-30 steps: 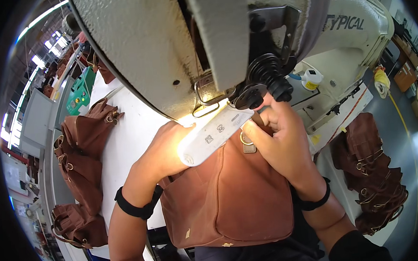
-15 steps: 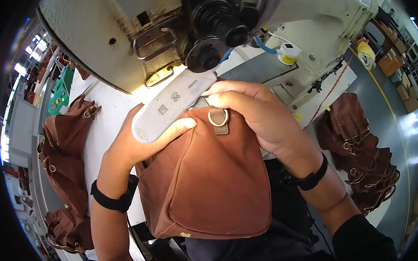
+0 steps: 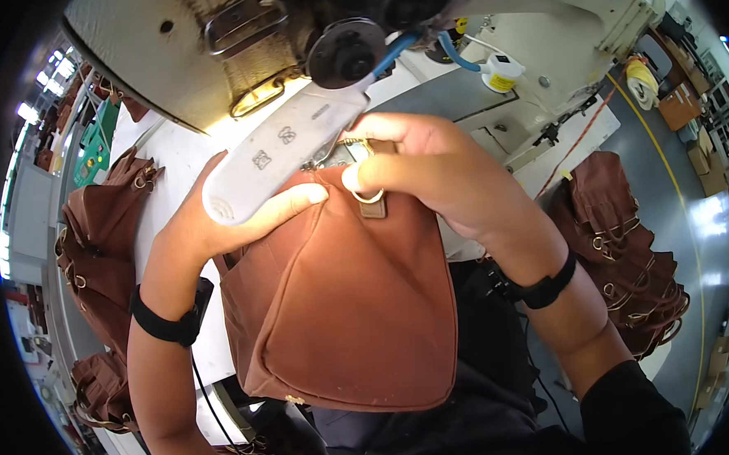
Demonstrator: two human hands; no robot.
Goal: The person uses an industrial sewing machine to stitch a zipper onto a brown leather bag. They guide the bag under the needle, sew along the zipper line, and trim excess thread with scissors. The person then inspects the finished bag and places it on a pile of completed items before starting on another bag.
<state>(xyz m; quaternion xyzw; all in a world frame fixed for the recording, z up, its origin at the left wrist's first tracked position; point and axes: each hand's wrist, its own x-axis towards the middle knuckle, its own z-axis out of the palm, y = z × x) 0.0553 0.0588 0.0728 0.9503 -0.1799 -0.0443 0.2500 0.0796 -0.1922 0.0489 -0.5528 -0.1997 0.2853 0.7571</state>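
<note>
A brown bag (image 3: 348, 311) hangs below the head of the sewing machine (image 3: 182, 47), its top edge under an elongated pale plate (image 3: 270, 154). My left hand (image 3: 216, 219) grips the bag's upper left, thumb along the edge, other fingers hidden behind plate and bag. My right hand (image 3: 428, 175) is closed on the upper right edge, thumb over the brass D-ring (image 3: 373, 196) on its short tab. A metal presser piece (image 3: 320, 162) shows between the hands at the bag's edge.
More brown bags are piled on the white table (image 3: 170, 143) at left (image 3: 103, 274) and at right (image 3: 613, 247). Behind stands a green control box (image 3: 96, 138). A small white bottle-like part (image 3: 501, 74) with blue tubing is on the machine. A yellow cloth (image 3: 641, 81) hangs at far right.
The view has shifted, so the machine sits higher. My right thumb has moved from beside the D-ring onto it, and my left thumb has come out from under the plate onto the bag.
</note>
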